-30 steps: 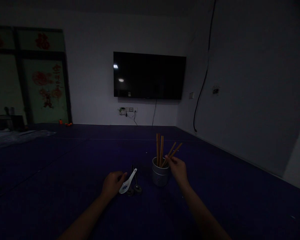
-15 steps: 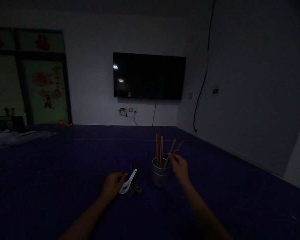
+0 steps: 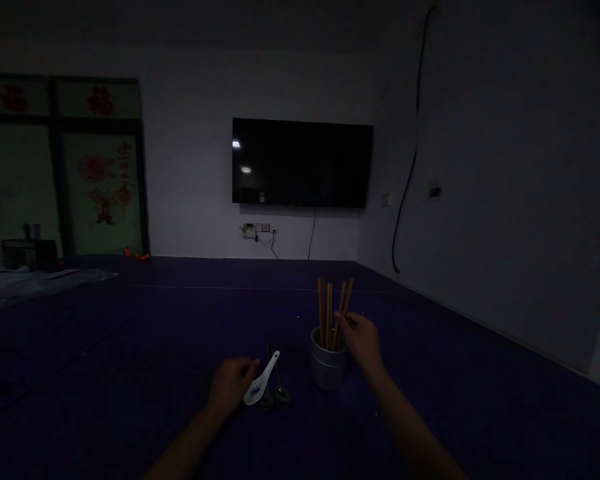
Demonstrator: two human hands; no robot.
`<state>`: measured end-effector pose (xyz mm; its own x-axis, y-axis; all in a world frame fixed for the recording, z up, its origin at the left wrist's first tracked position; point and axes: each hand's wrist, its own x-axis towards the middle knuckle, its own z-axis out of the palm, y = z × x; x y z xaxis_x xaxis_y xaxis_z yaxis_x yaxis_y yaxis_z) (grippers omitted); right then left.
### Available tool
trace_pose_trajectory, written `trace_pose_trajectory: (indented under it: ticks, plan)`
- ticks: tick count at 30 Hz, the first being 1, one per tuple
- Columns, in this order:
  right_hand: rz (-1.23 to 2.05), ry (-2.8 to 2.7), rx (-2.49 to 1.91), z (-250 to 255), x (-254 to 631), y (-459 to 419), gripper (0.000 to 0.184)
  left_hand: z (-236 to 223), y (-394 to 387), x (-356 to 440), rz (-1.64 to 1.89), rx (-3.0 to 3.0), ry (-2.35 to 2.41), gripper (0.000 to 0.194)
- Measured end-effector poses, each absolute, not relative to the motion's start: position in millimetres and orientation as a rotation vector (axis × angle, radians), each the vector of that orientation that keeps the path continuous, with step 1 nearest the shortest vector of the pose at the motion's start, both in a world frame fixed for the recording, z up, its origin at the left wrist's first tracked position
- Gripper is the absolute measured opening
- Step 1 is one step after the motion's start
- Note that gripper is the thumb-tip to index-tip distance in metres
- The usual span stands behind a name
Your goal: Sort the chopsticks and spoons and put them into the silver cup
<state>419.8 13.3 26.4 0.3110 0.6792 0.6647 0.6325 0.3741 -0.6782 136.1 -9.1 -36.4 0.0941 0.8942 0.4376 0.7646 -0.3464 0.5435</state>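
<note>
My right hand (image 3: 363, 339) pinches two wooden chopsticks (image 3: 349, 293), their lower ends inside a grey cylindrical holder (image 3: 329, 370). Several other chopsticks (image 3: 322, 310) stand upright in that holder. Lower on the left, my left hand (image 3: 231, 383) rests on the purple surface with loosely bent fingers, thumb apart from them, and nothing visible in its grasp. Right beside its thumb lies a white soup spoon (image 3: 261, 383) with a blue mark in its bowl; whether the thumb touches it I cannot tell. Dark metal spoons (image 3: 282, 395) lie next to the white one.
The purple surface (image 3: 180, 327) stretches to the far wall. Clear plastic sheeting (image 3: 45, 287) and a dark box-like object (image 3: 29, 253) lie at far left, with small orange items (image 3: 143, 257) near the door. A television (image 3: 303, 163) and a hanging cable (image 3: 409, 173) are on the walls.
The two chopsticks in my right hand have swung from a slanted, spread position to nearly upright in the holder. My left hand stays beside the white spoon. The view has tilted slightly.
</note>
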Motion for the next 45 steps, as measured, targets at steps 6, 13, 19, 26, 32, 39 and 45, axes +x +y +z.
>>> trace_pose_trajectory:
  ticks: [6,13,19,26,32,39,45]
  plan:
    - [0.078,-1.38,-1.341,21,422,21,0.047,-36,-9,136,1.086,2.189,1.68,0.052]
    - [0.124,-1.454,-1.334,21,423,29,0.044,-41,-4,135,1.065,2.164,1.691,0.052]
    - [0.156,-1.476,-1.314,19,424,33,0.044,-39,-5,135,1.063,2.178,1.69,0.052]
    - [0.224,-1.467,-1.26,13,423,34,0.036,-36,-8,136,1.051,2.189,1.685,0.052]
    - [0.264,-1.449,-1.253,8,424,34,0.038,-40,-5,135,1.028,2.19,1.702,0.052]
    - [0.128,-1.419,-1.344,10,427,31,0.054,-40,-5,134,1.008,2.212,1.692,0.051]
    - [0.1,-1.453,-1.386,12,425,30,0.048,-39,-5,135,0.999,2.215,1.689,0.051]
